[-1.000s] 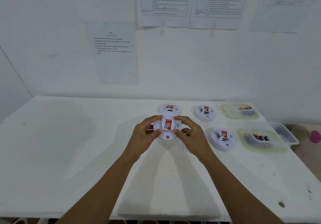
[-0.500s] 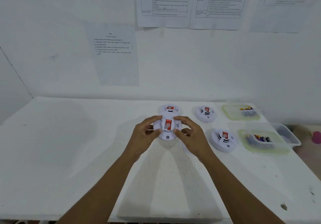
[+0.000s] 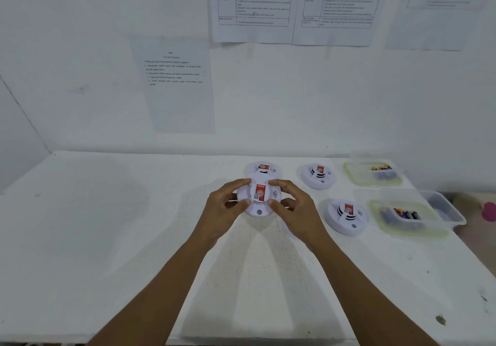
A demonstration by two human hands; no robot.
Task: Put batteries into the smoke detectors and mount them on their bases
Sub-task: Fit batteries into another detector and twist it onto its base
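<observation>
A round white smoke detector (image 3: 259, 198) with a red sticker is held face up over the white table (image 3: 107, 225). My left hand (image 3: 224, 208) grips its left rim with thumb and curled fingers. My right hand (image 3: 294, 208) grips its right rim the same way. Three more white detectors with red stickers lie on the table: one just behind the held one (image 3: 262, 168), one at the back right (image 3: 318, 175), one to the right (image 3: 346, 215). Batteries lie in a clear container (image 3: 408, 215) at the right.
A second container with a greenish rim (image 3: 373, 173) holding batteries stands at the back right by the wall. Printed sheets hang on the wall (image 3: 177, 85). The table's right edge runs close past the containers. A pink object (image 3: 489, 211) lies beyond it.
Both hands keep their grip on the detector in the same place. Only the camera view has shifted slightly.
</observation>
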